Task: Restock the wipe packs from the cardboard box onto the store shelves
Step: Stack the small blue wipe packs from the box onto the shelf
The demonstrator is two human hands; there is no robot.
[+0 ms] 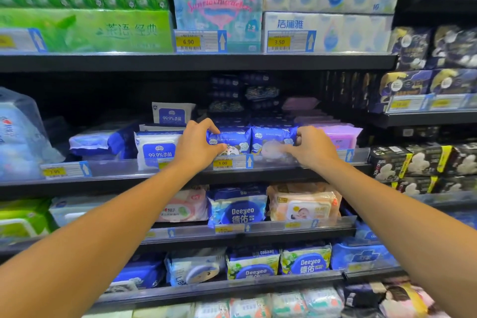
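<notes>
Seemingly mid-placement, a left hand (198,146) pinches a blue wipe pack (230,140) on the shelf (284,166); the right hand (313,148), fingers curled, steadies its neighbour (273,141); next, square both.

One head-worn camera looks forward and slightly down, straight at the store shelves (196,62) from arm's reach. Its wide angle bends the shelf edges, and both forearms reach in from the bottom corners.
</notes>
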